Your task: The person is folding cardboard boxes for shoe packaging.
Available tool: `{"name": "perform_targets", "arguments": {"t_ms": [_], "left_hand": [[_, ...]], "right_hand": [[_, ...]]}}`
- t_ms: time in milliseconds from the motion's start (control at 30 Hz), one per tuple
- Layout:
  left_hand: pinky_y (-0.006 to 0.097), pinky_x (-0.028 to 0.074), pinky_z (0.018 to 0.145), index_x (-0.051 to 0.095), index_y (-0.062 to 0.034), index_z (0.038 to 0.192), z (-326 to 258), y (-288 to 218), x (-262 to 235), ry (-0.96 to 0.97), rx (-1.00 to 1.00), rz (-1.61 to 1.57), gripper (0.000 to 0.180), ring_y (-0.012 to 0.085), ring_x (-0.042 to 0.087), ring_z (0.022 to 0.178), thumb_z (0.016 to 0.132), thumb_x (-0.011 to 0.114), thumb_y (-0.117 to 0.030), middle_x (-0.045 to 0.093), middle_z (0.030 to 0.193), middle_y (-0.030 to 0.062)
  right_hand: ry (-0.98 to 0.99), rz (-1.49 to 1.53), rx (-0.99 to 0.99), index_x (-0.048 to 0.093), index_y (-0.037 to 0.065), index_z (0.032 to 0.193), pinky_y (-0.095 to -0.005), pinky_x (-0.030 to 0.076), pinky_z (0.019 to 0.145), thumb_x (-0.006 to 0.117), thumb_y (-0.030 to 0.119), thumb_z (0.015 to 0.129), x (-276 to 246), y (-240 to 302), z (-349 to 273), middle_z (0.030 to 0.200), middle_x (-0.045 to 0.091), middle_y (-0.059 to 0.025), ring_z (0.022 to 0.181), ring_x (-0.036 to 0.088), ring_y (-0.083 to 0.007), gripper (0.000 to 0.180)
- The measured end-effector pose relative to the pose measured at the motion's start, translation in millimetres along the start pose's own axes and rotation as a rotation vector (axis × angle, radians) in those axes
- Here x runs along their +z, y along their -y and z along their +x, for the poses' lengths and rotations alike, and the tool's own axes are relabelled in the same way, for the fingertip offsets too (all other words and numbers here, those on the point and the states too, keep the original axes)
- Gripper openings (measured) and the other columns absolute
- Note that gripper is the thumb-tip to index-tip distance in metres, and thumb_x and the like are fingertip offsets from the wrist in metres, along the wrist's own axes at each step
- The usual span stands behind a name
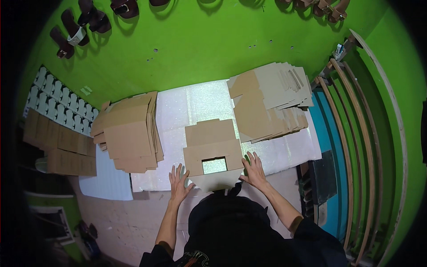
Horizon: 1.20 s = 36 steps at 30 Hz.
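In front of me a flat brown cardboard box blank (210, 150) lies on the glittery white table cover (173, 115). A rectangular cut-out near its front lets the cover show through. The near flap, paler, reaches the table's front edge by my body. At the blank's left near corner is my left hand (179, 184), fingers spread and thumb against the edge. My right hand (255, 172) sits at the right near corner, its fingers also spread and the thumb close to the flap. Neither hand is wrapped round anything.
Flat cardboard blanks form a stack (131, 138) on the left and piles (271, 98) on the right. Brown boxes (71, 155) stand far left beside white footwear-shaped pieces (60, 100). Wooden rails (356, 133) rise at the right; sandals (95, 20) hang on the green wall.
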<state>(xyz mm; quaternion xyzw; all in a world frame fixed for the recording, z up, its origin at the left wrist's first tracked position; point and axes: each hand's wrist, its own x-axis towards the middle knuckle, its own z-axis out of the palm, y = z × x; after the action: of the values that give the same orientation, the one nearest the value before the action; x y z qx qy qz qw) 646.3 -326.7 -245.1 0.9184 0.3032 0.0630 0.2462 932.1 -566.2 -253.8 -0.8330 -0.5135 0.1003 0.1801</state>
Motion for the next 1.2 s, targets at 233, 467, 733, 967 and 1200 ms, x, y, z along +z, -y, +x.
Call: {"name": "perform_targets", "arguments": {"t_ms": [233, 467, 733, 967, 1200], "left_hand": [[0.057, 0.027, 0.117, 0.067, -0.0050, 0.121, 11.4, 12.3, 8.6, -0.078, 0.038, -0.057, 0.055, 0.0470, 0.025, 0.146, 0.074, 0.087, -0.025, 0.037, 0.156, 0.0196], [0.057, 0.025, 0.117, 0.058, 0.0009, 0.126, 23.1, -4.0, 30.0, -0.172, -0.079, -0.156, 0.055, 0.0491, 0.026, 0.145, 0.084, 0.078, -0.029, 0.037, 0.153, 0.0252], [0.073, 0.015, 0.114, 0.049, -0.0190, 0.147, 31.8, -28.5, 33.3, -0.069, 0.155, 0.132, 0.067, 0.0504, 0.021, 0.147, 0.084, 0.072, -0.025, 0.027, 0.160, 0.0220], [0.077, 0.013, 0.112, 0.049, -0.0212, 0.148, 41.1, -47.2, 41.1, 0.052, 0.084, 0.113, 0.080, 0.0511, 0.010, 0.150, 0.077, 0.082, -0.038, 0.016, 0.166, 0.0193], [0.078, 0.019, 0.110, 0.059, -0.0201, 0.141, 50.3, -45.6, 45.9, 0.025, 0.058, 0.021, 0.066, 0.0511, 0.010, 0.151, 0.080, 0.081, -0.033, 0.016, 0.167, 0.0181]], "right_hand": [[-0.065, 0.067, -0.017, 0.060, 0.001, 0.125, -0.0574, 0.034, 0.113, 0.087, 0.038, 0.072, -0.4, -5.7, 11.1, 0.147, 0.040, -0.0271, 0.140, 0.032, -0.0512, 0.070], [-0.087, 0.139, 0.073, 0.063, -0.005, 0.111, -0.0548, 0.036, 0.111, 0.083, 0.042, 0.078, -2.0, 5.5, 26.9, 0.143, 0.044, -0.0267, 0.139, 0.034, -0.0482, 0.061], [-0.115, 0.122, 0.116, 0.062, -0.003, 0.105, -0.0556, 0.040, 0.107, 0.086, 0.042, 0.073, 6.0, 3.0, 30.0, 0.141, 0.046, -0.0260, 0.136, 0.036, -0.0489, 0.060], [-0.122, 0.070, 0.025, 0.055, 0.000, 0.130, -0.0651, 0.025, 0.113, 0.079, 0.033, 0.079, 3.9, 22.7, 35.2, 0.147, 0.038, -0.0270, 0.138, 0.029, -0.0525, 0.065], [0.043, 0.037, -0.046, 0.053, 0.023, 0.145, -0.0753, 0.018, 0.112, 0.078, 0.051, 0.079, 35.8, 32.9, 45.8, 0.161, 0.021, -0.0245, 0.147, 0.014, -0.0560, 0.077]]}}
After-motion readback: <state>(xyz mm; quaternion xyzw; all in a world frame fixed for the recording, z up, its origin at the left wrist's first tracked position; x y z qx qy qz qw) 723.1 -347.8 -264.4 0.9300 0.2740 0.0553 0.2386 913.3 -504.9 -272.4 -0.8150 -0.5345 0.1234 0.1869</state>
